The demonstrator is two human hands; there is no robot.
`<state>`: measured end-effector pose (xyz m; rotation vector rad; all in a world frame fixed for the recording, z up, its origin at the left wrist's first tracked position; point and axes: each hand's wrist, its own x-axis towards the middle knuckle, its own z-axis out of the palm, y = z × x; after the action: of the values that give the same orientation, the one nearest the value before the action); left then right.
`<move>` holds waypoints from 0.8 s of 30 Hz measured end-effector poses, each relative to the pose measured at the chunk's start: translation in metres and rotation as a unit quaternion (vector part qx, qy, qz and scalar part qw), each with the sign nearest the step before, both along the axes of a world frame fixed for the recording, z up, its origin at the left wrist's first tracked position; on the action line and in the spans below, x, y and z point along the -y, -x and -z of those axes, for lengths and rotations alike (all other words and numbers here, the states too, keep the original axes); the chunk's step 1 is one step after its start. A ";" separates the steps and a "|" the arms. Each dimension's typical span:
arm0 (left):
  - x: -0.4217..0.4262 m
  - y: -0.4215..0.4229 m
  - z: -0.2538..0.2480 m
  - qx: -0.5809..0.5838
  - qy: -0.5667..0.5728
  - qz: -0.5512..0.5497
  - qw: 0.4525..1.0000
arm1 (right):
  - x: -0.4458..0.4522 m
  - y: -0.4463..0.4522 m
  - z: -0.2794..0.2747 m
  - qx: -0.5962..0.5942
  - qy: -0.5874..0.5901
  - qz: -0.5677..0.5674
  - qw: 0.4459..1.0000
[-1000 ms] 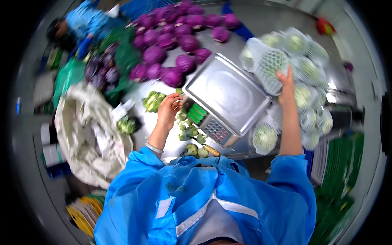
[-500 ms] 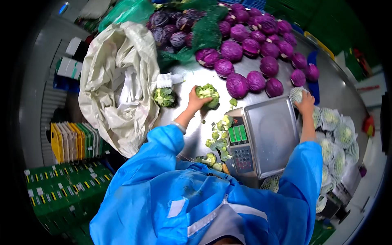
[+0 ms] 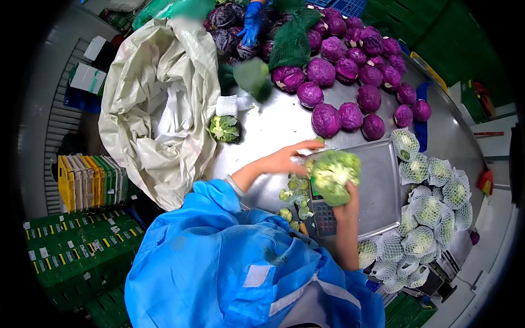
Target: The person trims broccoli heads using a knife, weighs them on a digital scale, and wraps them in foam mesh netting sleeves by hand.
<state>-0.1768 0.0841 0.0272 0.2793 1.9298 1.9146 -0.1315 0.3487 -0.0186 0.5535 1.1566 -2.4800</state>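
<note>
Green broccoli head (image 3: 336, 174) sits in right hand (image 3: 346, 206), grasped at its lower side, over the scale (image 3: 380, 183). Left hand (image 3: 281, 160) loosely open, just beside. Likely light, firm, florets fragile; best held by stalk. Netted vegetables (image 3: 426, 210) right of grip, purple cabbages (image 3: 326, 120) beyond.

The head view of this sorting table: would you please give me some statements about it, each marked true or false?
1. The right hand holds a broccoli head. True.
2. The left hand grips a red cabbage. False: it is open, near the broccoli head.
3. The vegetables in foam nets lie left of the scale. False: they lie to its right.
4. Another person's blue-gloved hand is at the dark purple cabbages. True.
5. The large sack is black. False: it is off-white.
</note>
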 end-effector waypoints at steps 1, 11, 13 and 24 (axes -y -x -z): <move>0.026 0.013 0.005 0.002 0.019 -0.033 0.999 | -0.013 -0.009 -0.004 -0.010 -0.012 0.050 0.999; 0.218 0.042 0.084 -0.201 0.543 -0.351 0.736 | -0.082 -0.022 -0.044 -0.241 -0.879 -0.143 0.386; 0.187 0.040 0.039 -0.261 0.424 -0.415 0.761 | -0.065 -0.031 -0.048 -0.223 -0.897 -0.136 0.355; -0.023 -0.070 -0.048 0.118 0.034 0.136 0.983 | 0.053 -0.064 -0.101 -0.150 -0.129 0.144 0.970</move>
<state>-0.1069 0.1073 0.0747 0.2676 1.7015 1.6221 -0.0672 0.2957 0.0820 0.4494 1.6370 -2.7473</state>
